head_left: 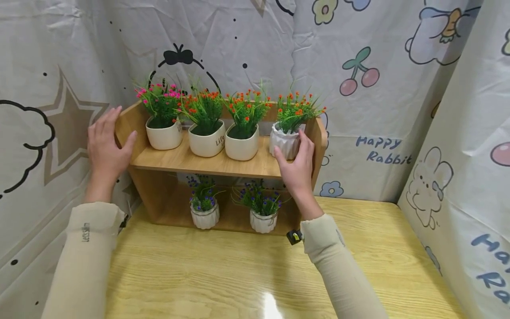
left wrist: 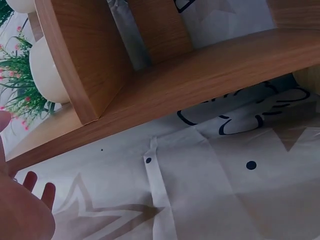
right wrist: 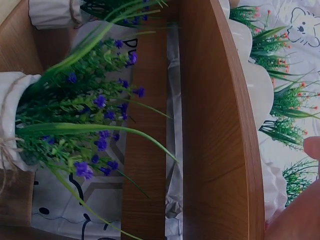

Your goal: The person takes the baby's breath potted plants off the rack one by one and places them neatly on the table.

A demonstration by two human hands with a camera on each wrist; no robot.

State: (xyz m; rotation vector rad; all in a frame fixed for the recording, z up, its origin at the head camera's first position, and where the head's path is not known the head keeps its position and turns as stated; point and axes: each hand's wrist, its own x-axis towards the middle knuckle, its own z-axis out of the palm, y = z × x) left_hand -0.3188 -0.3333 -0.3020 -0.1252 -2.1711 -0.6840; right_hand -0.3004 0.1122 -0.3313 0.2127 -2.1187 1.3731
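A two-tier wooden shelf [head_left: 223, 165] stands against the cloth backdrop. My left hand [head_left: 109, 148] is at its left side panel, thumb on the inner side and straight fingers on the outer side. My right hand [head_left: 298, 170] holds a white ribbed pot [head_left: 283, 141] of orange flowers at the right end of the upper tier, thumb and fingers on either side of it. To its left stand three smooth cream pots: two with orange flowers [head_left: 242, 144] [head_left: 206, 141] and one with pink flowers [head_left: 164, 135]. In the left wrist view, fingers [left wrist: 31, 181] show beyond the panel.
On the lower tier stand two white pots with purple flowers [head_left: 205, 216] [head_left: 264, 220], twine tied round them. The yellow wood-grain table [head_left: 207, 274] extends in front. Printed cloth [head_left: 358, 168] hangs behind and on both sides.
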